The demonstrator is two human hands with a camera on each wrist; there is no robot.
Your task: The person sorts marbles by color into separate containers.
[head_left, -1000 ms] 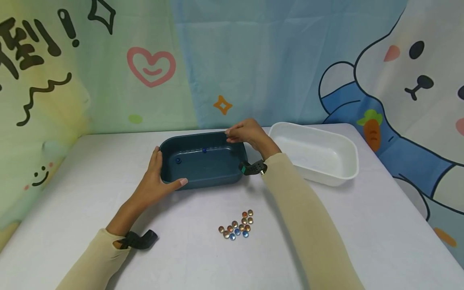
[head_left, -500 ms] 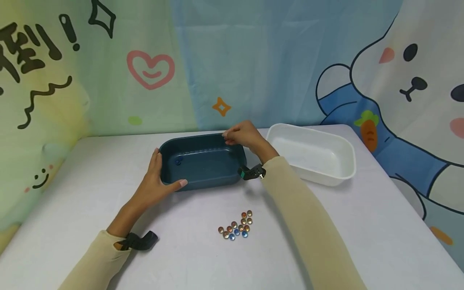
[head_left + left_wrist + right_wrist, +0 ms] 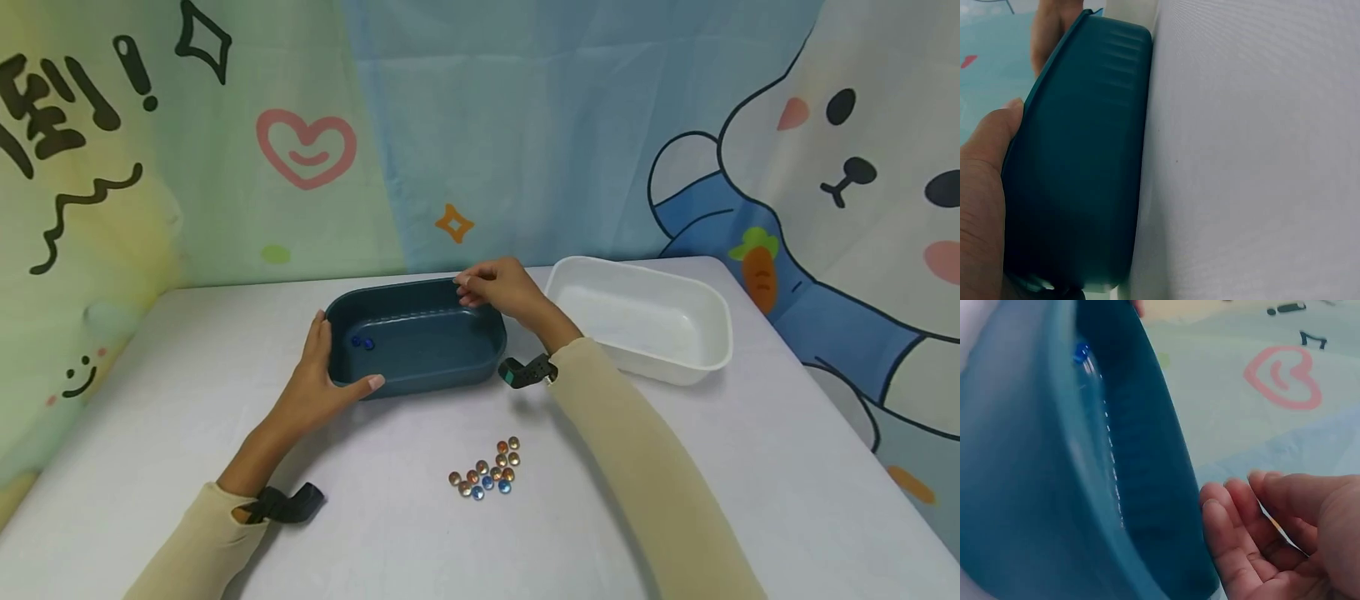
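The basin (image 3: 420, 358) is dark blue-green, glossy and oblong with rounded corners, lying open side up on the table (image 3: 375, 533), left of a white tub (image 3: 645, 312). Its long axis runs left to right, the right end slightly farther from me. Two blue beads (image 3: 368, 343) lie inside, toward the left. My left hand (image 3: 321, 379) lies straight-fingered against its left end, thumb along the near rim. My right hand (image 3: 506, 292) curls at the far right rim; whether it pinches anything I cannot tell.
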